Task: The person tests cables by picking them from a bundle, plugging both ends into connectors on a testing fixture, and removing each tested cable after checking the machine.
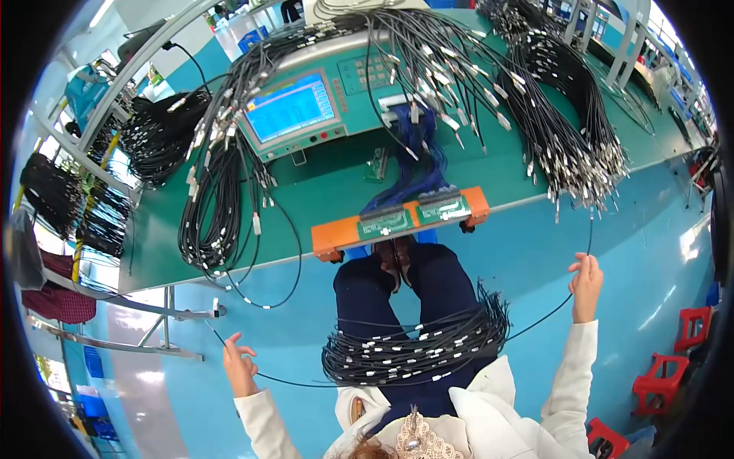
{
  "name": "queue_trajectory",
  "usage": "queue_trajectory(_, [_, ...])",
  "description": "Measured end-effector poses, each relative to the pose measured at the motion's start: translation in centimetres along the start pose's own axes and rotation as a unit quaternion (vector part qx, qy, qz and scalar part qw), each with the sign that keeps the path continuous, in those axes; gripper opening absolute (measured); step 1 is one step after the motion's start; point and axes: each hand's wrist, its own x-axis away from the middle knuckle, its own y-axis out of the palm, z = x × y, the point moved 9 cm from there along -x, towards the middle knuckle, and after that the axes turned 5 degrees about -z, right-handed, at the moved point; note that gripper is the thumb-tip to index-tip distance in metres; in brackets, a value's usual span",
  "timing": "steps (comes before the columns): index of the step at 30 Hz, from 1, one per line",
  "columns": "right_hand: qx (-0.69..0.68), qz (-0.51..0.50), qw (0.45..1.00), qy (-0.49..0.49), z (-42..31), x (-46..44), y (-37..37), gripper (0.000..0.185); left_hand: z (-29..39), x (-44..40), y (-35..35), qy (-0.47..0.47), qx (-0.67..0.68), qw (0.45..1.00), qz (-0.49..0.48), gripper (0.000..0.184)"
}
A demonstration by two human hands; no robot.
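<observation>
A single black cable (294, 380) runs across my lap from hand to hand. My left hand (240, 369), out to the left, pinches it close to one end, with a short tip sticking out past the fingers. On the other side my right hand (586, 284) is raised below the table's right edge, fingers closed on the same cable, whose end points up toward the hanging bundle. Across my thighs lies a thick bundle of black cables (413, 353) with white labels. It is not clear whether the held cable is separate from this bundle.
On the green table (321, 180) stands a tester with a blue screen (290, 109). Blue wires (419, 157) lead to an orange fixture (344, 236) at the front edge. Cable bundles (569, 126) hang over the tester and the right side. Red stools (659, 385) stand on the right.
</observation>
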Motion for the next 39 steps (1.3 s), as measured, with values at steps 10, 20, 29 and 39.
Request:
queue_trajectory(10, [-0.129, -0.329, 0.935, -0.033, -11.6, 6.3, 15.5, 0.025, 11.6, 9.3, 20.0, 0.007, 0.263, 0.884, -0.386, 0.027])
queue_trajectory(20, [-0.257, -0.368, 0.881, 0.152, -6.4, 9.0, 24.1, 0.023, 9.3, 11.1, 34.8, -0.035, 0.187, 0.858, -0.477, 0.025])
queue_trajectory(29, [-0.136, -0.300, 0.942, 0.057, -5.9, 7.5, 23.9, 0.019, 8.6, 10.8, 36.3, -0.104, 0.217, 0.842, -0.484, 0.026])
queue_trajectory(39, [-0.162, -0.287, 0.942, 0.056, -6.3, 7.8, 24.9, 0.021, 8.0, 10.3, 36.2, -0.122, 0.212, 0.852, -0.463, 0.026])
